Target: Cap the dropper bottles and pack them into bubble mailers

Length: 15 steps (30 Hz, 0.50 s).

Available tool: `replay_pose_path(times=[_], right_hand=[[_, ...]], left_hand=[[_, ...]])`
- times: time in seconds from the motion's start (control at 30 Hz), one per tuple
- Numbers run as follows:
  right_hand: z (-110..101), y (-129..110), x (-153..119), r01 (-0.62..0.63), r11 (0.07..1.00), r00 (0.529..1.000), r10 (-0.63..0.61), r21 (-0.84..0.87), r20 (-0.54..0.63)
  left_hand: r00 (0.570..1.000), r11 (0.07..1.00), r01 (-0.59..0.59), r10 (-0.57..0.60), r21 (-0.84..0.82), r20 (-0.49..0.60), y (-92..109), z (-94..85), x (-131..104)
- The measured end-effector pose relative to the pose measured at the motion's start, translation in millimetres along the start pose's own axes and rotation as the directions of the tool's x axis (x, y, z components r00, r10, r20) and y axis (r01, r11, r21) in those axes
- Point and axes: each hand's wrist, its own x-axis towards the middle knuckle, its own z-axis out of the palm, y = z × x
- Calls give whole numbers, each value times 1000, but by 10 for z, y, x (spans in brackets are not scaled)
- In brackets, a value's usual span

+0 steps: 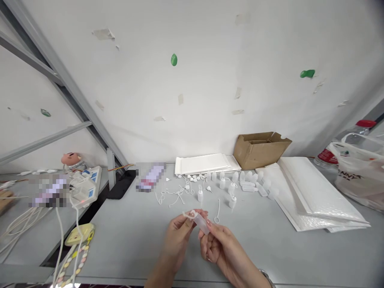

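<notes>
A small translucent bottle (201, 223) is held between both hands, tilted, low in the middle of the view. My left hand (180, 232) pinches its white looped cap (192, 215) at the upper left end. My right hand (217, 242) grips the bottle body near its lower right end, with the other fingers curled. Beyond the hands stand a capped bottle (200, 195) and another one (232, 201). A white strap with a ring (217, 219) lies just past my right hand. More white straps (179, 196) are scattered further left.
Several uncapped bottles stand behind, near a cardboard box (261, 152). White padded mailers (321, 192) lie at the right, beside a plastic bag (360, 172). Flat white packets (204, 164) rest by the wall. Cables and a power strip (93, 186) are at the left.
</notes>
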Motion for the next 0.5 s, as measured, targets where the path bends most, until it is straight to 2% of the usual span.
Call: replay_pose_path(times=[0.1, 0.17, 0.2, 0.23, 0.33, 0.5], right_hand=[[-74, -22, -34, -4, 1000, 999, 3, -21, -50], [-141, -60, -66, 14, 999, 996, -18, -50, -83], [-174, -84, -81, 27, 997, 995, -34, -67, -99], [-205, -108, -96, 39, 996, 992, -49, -85, -113], [-270, -169, -124, 66, 988, 984, -87, -140, -155], [-300, -168, -137, 77, 981, 974, -112, -179, -198]], left_hand=[[1000, 983, 9, -12, 182, 14, 49, -85, 60], [998, 910, -37, 52, 413, -24, 122, -218, 177], [989, 819, -84, 139, 568, -54, 163, -297, 261], [960, 658, -150, 274, 738, -50, 200, -377, 360], [912, 490, -189, 408, 851, -33, 266, -554, 697], [908, 286, -293, 383, 913, 171, 218, -555, 1135]])
